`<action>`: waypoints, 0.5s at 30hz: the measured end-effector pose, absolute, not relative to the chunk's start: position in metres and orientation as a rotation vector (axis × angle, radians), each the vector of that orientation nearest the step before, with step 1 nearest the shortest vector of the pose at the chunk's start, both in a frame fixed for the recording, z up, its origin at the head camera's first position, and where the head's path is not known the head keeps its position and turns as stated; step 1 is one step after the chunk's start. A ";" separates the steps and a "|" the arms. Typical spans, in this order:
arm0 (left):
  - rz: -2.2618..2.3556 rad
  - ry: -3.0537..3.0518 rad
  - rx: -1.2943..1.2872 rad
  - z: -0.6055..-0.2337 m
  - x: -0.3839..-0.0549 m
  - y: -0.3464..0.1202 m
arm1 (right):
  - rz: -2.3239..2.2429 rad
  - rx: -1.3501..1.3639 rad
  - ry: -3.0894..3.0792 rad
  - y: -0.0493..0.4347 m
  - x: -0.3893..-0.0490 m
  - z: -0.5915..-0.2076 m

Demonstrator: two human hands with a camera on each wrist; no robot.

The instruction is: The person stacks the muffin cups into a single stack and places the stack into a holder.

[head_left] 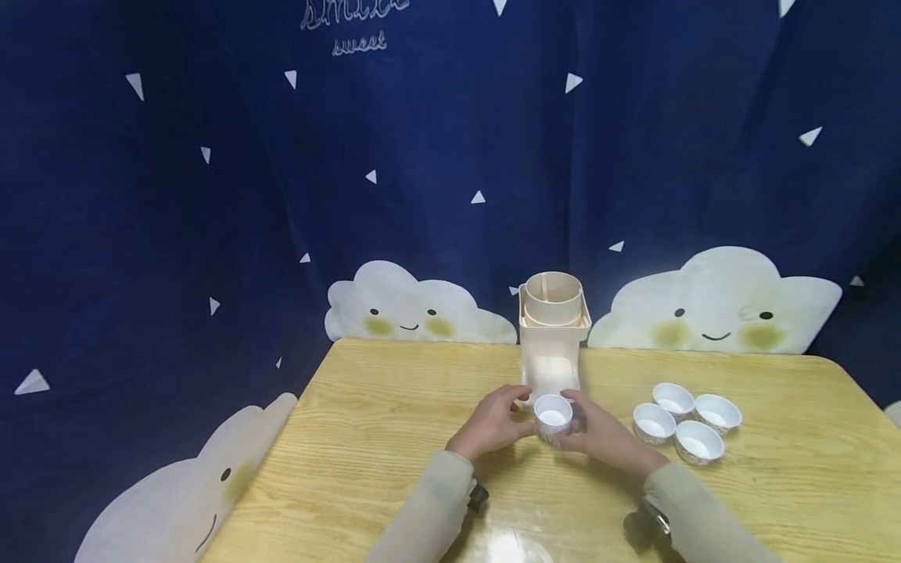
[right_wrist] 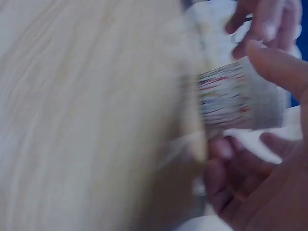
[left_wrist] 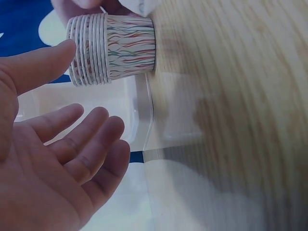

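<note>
A stack of nested paper cups with thin coloured wavy lines stands upright on the wooden table between the two hands. My right hand holds the stack from the right, thumb on the near side and fingers round the far side; the right wrist view is blurred. On the left, my left hand is spread with relaxed fingers. Its thumb lies close to the rolled rims; contact is hard to tell. Just behind the cups stands a cream plastic holder with a round tube on top.
Several separate white paper cups stand grouped on the table to the right of my right hand. A dark blue curtain with cloud shapes hangs behind the table's far edge.
</note>
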State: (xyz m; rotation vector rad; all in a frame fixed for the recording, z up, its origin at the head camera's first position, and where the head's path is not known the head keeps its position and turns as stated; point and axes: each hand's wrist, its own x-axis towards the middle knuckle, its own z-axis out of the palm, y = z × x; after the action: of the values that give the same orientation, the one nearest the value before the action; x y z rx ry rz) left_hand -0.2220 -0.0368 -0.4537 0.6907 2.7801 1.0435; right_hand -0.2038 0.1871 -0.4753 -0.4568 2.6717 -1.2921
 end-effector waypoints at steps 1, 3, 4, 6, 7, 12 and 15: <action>1.039 2.781 0.690 -0.454 -0.222 -0.037 | -1.275 -0.461 2.675 0.188 -0.202 -0.471; 1.045 2.779 0.693 -0.454 -0.222 -0.037 | -1.246 -0.477 2.687 0.190 -0.198 -0.463; 1.051 2.777 0.693 -0.454 -0.222 -0.037 | -1.236 -0.474 2.694 0.191 -0.197 -0.459; 1.055 2.774 0.684 -0.455 -0.222 -0.037 | -1.219 -0.471 2.712 0.194 -0.194 -0.452; 1.056 2.771 0.682 -0.456 -0.222 -0.036 | -1.217 -0.465 2.716 0.196 -0.192 -0.450; 1.034 2.758 0.690 -0.459 -0.221 -0.033 | -1.216 -0.449 2.726 0.203 -0.185 -0.440; 1.026 2.762 0.702 -0.460 -0.221 -0.029 | -1.217 -0.451 2.745 0.205 -0.180 -0.435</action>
State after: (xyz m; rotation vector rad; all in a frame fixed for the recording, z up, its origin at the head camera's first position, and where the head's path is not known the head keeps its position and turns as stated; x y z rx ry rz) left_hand -0.2210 -0.0288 -0.4599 0.7023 2.7618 1.0258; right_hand -0.1798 0.2054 -0.4355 -0.4509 2.7455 -1.2172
